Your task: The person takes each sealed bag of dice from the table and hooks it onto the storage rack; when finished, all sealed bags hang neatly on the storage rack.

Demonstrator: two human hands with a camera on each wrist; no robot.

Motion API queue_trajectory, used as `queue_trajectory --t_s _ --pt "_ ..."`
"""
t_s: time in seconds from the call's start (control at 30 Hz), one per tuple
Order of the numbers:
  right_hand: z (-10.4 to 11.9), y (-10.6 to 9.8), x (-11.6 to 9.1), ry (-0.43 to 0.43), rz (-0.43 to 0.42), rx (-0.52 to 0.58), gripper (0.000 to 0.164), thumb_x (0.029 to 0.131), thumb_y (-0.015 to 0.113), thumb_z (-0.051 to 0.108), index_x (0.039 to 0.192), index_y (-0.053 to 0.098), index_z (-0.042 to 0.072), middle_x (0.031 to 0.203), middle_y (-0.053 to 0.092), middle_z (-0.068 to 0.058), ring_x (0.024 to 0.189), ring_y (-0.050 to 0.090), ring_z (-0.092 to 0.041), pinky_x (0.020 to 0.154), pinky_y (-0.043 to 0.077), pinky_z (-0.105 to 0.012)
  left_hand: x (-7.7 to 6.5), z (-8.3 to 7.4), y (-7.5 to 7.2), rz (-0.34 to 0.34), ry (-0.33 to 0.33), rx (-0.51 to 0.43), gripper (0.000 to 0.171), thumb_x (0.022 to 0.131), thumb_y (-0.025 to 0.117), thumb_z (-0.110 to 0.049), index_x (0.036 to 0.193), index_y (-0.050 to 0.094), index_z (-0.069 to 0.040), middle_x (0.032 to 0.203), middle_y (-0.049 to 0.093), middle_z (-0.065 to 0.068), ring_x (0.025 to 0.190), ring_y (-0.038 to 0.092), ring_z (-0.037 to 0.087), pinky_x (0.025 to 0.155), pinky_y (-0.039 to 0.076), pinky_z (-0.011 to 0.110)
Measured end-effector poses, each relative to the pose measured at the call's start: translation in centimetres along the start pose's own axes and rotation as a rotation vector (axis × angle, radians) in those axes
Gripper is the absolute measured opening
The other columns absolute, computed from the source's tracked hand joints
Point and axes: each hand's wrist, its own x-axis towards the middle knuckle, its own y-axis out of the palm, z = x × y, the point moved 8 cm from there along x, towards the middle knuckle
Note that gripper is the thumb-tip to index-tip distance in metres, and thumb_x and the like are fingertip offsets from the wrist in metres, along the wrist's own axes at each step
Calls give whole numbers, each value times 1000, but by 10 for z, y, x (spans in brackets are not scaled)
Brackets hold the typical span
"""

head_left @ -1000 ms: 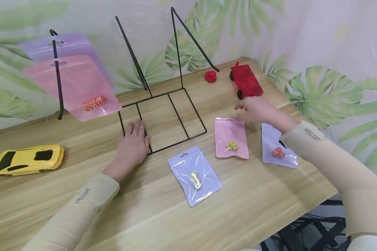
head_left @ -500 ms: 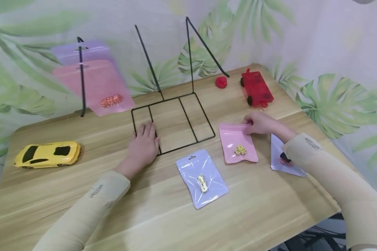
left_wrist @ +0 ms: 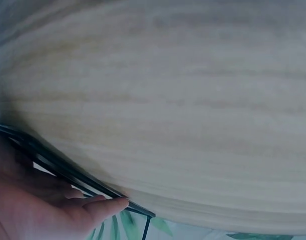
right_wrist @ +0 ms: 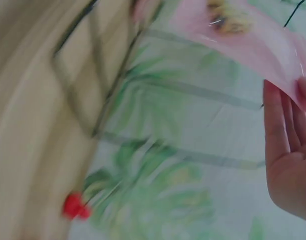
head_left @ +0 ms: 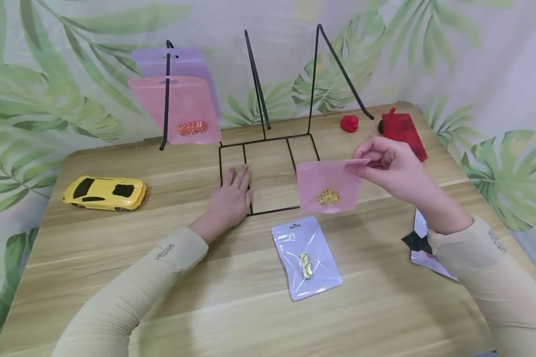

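My right hand [head_left: 393, 168] pinches the top edge of a pink zip bag [head_left: 308, 183], lifted off the table, with yellow dice [head_left: 328, 197] inside. In the right wrist view the bag [right_wrist: 273, 50] hangs from the thumb and fingers. Over the base of a black wire rack [head_left: 277, 210] my left hand [head_left: 230, 197] rests with straight fingers; the left wrist view shows the hand [left_wrist: 57, 210] against the rack's wires. A pink bag with orange dice [head_left: 192, 128] hangs from the rack's left hook, in front of a purple bag [head_left: 192, 55].
A lilac bag [head_left: 306, 258] with pale dice lies at the table's middle front. Another lilac bag [head_left: 429, 263] is partly hidden by my right forearm. A yellow toy car [head_left: 104, 192] sits left. A small red object [head_left: 350, 123] and a red toy vehicle [head_left: 404, 131] stand back right.
My right hand has taken hold of the pink bag with yellow dice by its top and raised it from the table, leftward toward the rack. My left hand stays on the rack base.
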Motion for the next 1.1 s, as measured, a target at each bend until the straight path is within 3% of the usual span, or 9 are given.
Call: queue_trajectory --t_s 0.2,0.4,0.7,0.9,1.1 --pt "36 28 11 -57 -79 12 24 80 68 -16 90 74 5 85 78 5 75 73 -7 66 56 -16 1 -3 2 21 6 19 59 106 21 -36 159 13 -10 167 11 5 154 15 33 119 26 60" --pt "52 41 24 -50 -126 -4 15 82 73 -5 90 79 7 77 76 3 55 55 -10 48 42 -19 1 -5 3 44 4 27 59 106 21 -36 159 13 -11 167 11 4 154 15 32 119 25 60" --pt "53 49 41 -31 -155 -29 11 84 74 2 87 79 12 66 70 6 54 48 -8 48 38 -21 1 -5 -3 40 11 58 58 106 23 -35 157 20 -8 166 18 9 153 18 33 117 28 61" --pt "47 51 52 5 -148 -40 6 86 74 9 90 79 8 69 72 8 57 53 -5 54 43 -18 1 -3 -4 41 8 66 59 106 23 -36 158 17 -9 166 17 9 153 18 32 118 27 61" --pt "44 56 59 -14 -123 44 12 87 71 3 91 79 11 82 76 9 68 66 -4 65 53 -17 1 -2 -2 47 7 66 59 106 22 -37 157 20 -8 166 18 10 154 17 33 119 26 61"
